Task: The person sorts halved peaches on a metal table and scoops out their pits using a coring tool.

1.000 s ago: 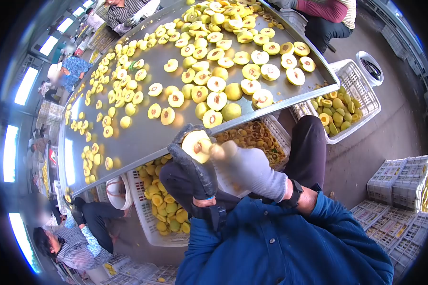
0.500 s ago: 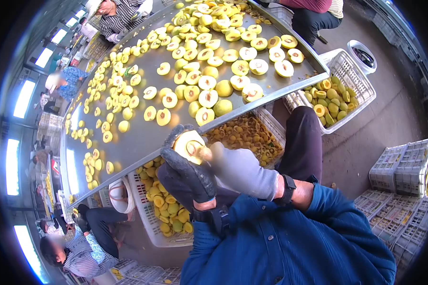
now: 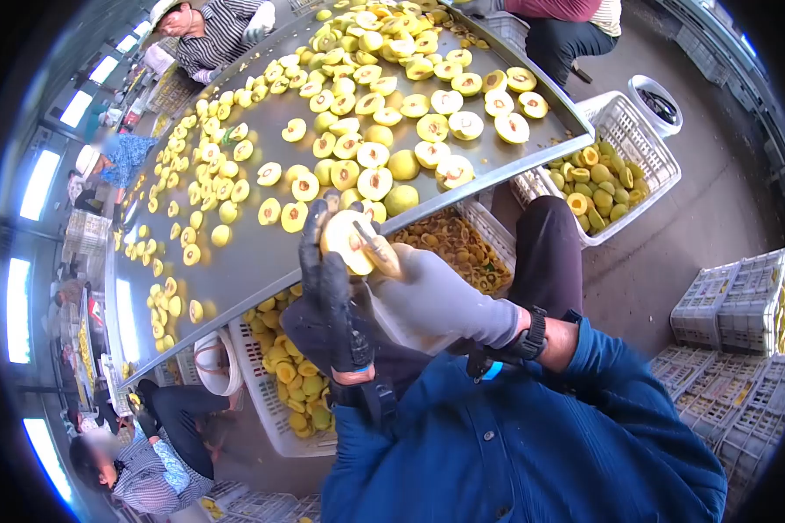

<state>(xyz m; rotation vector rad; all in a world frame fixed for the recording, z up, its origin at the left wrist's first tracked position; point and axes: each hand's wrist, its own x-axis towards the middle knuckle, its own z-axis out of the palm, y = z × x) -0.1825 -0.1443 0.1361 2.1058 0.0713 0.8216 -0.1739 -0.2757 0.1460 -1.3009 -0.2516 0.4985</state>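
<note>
My left hand (image 3: 338, 305), in a black glove, cups a pale yellow peach half (image 3: 344, 242) with its cut face up, just in front of the table edge. My right hand (image 3: 440, 296), in a grey glove with the fingertips showing, is closed on a small pitting knife (image 3: 365, 233). Its thin dark end rests at the middle of the cut face; the rest is hidden in my fingers. Many more peach halves (image 3: 375, 183) lie beyond my hands on the metal table (image 3: 244, 253), most with brown pit hollows facing up.
Under the table edge stand a crate of pits and scraps (image 3: 453, 244) and a crate of peach halves (image 3: 292, 383). To the right are another peach crate (image 3: 645, 166) and a white bucket (image 3: 658, 105). Stacked crates (image 3: 733, 301) stand far right. Co-workers (image 3: 148, 462) sit around the table.
Both hands have risen slightly, closer to the table edge. The peach half has tilted in my left hand, and the knife's dark end now shows against its cut face.
</note>
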